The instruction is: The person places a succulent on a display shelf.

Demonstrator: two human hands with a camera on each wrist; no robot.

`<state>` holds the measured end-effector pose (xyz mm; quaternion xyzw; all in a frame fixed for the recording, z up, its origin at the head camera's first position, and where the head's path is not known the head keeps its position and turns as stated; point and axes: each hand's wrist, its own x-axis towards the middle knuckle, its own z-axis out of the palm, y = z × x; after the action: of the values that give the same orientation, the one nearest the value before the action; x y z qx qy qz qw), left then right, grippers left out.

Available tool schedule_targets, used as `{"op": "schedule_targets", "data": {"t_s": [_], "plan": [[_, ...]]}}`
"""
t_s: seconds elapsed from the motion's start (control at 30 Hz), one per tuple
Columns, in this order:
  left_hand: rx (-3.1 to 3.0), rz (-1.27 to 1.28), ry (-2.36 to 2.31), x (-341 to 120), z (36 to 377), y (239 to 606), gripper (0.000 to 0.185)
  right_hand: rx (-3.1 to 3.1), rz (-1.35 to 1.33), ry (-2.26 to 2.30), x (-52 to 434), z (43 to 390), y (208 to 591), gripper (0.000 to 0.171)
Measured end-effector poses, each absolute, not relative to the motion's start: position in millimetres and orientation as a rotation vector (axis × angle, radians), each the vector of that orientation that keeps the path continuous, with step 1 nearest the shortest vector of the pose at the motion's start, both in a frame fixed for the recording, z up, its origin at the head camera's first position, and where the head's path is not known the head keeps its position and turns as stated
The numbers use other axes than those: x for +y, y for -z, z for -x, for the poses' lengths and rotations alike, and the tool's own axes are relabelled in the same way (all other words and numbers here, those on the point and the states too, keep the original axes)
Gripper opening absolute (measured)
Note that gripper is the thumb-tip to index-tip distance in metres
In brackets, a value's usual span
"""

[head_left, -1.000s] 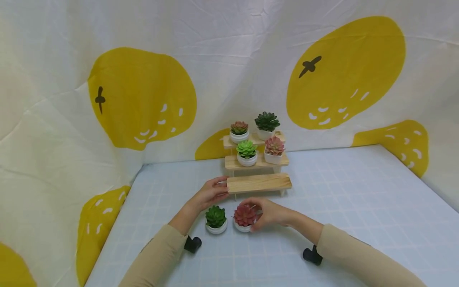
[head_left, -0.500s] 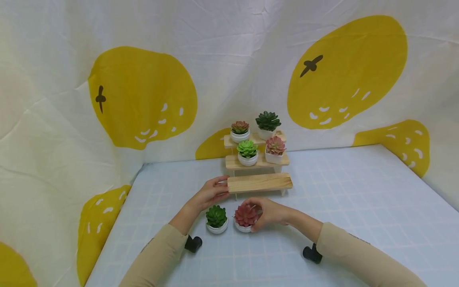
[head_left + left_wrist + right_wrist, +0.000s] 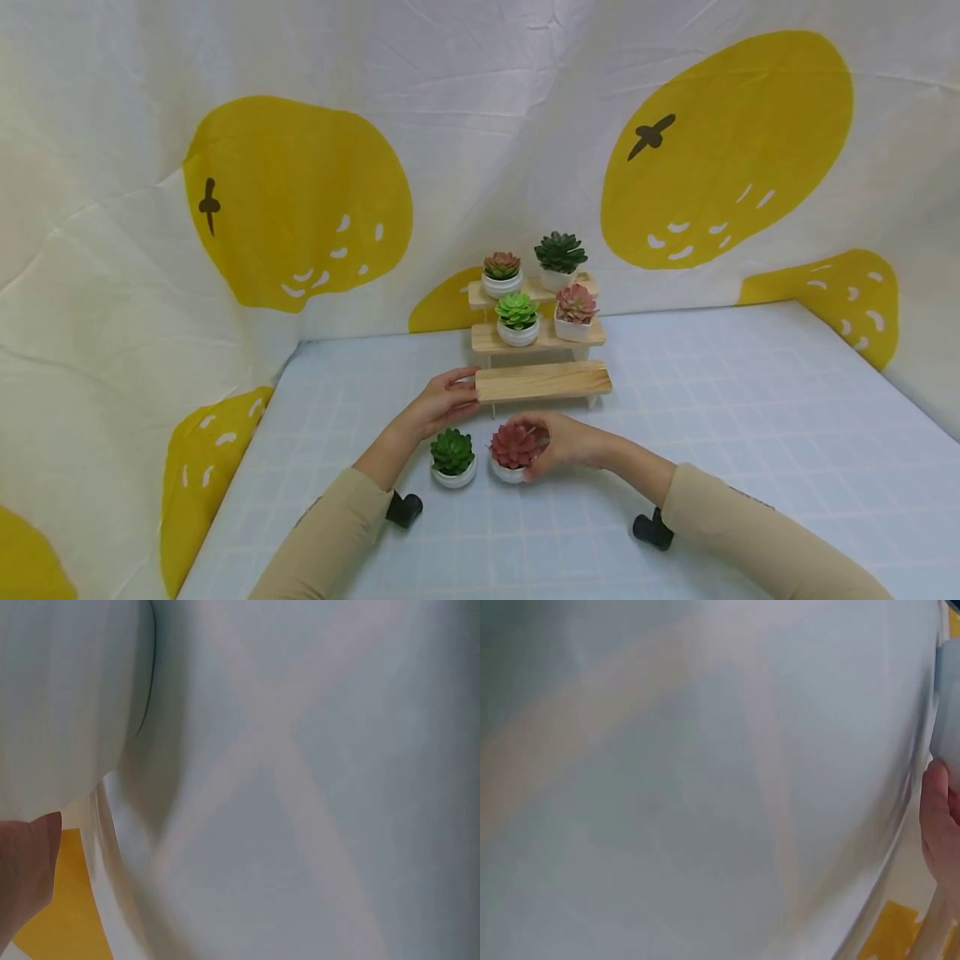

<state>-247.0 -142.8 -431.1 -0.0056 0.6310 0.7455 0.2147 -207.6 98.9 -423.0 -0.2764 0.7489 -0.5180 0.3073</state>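
In the head view, my right hand (image 3: 566,446) grips a red potted succulent (image 3: 513,447) from its right side, fingers behind and thumb in front. Its white pot (image 3: 949,712) shows at the right edge of the right wrist view, by my thumb. My left hand (image 3: 442,406) holds the left end of the lowest wooden shelf (image 3: 543,382) of a three-tier stand. A dark green potted succulent (image 3: 452,452) stands on the table below my left hand, untouched. A large white pot (image 3: 67,697) fills the upper left of the left wrist view.
On the middle shelf (image 3: 487,337) stand a bright green succulent (image 3: 517,312) and a pink one (image 3: 575,305). The top shelf (image 3: 476,293) bears a reddish-green succulent (image 3: 502,266) and a dark green one (image 3: 560,252). A lemon-printed cloth (image 3: 480,150) hangs behind the pale blue checked tablecloth (image 3: 712,383).
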Motion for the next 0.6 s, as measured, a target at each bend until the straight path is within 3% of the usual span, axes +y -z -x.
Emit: {"op": "schedule_targets", "data": {"t_s": [0.6], "plan": [[1.753, 0.068, -2.067, -142.2, 250.2, 434.0, 0.052, 2.006, 0.654, 1.458, 104.1, 224.0, 388.9, 0.069]]}}
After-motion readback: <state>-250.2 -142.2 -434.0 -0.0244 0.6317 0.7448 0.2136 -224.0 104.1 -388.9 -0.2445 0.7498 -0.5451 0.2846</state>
